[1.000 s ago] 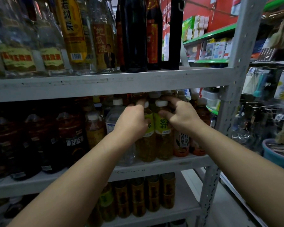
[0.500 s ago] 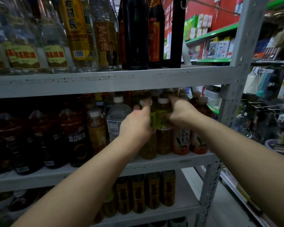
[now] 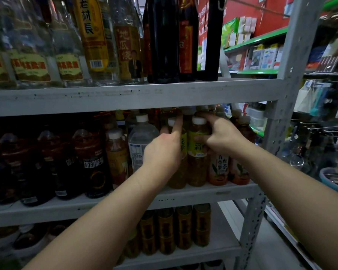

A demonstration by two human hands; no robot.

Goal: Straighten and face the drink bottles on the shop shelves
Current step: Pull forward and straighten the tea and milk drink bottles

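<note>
Two yellow-green-labelled tea bottles with white caps stand side by side on the middle shelf (image 3: pixel 203 193). My left hand (image 3: pixel 164 151) grips the left tea bottle (image 3: pixel 179 176), its index finger stretched up to the cap. My right hand (image 3: pixel 219 137) wraps round the right tea bottle (image 3: pixel 197 151), fingers curled over its label and one finger reaching past the cap. A clear water bottle (image 3: pixel 140 141) stands just left of my left hand. Two orange-labelled fruit tea bottles (image 3: pixel 220 168) stand to the right, partly hidden by my right wrist.
Dark energy-drink bottles (image 3: pixel 92 162) fill the left of the middle shelf. Tall liquor bottles (image 3: pixel 92 36) stand on the shelf above. Gold cans (image 3: pixel 183 228) sit on the lower shelf. The grey metal upright (image 3: pixel 281 106) bounds the rack on the right, with an aisle of goods beyond.
Both hands with the two tea bottles have pushed further back on the shelf. My left index finger now stretches up along the bottle neck.
</note>
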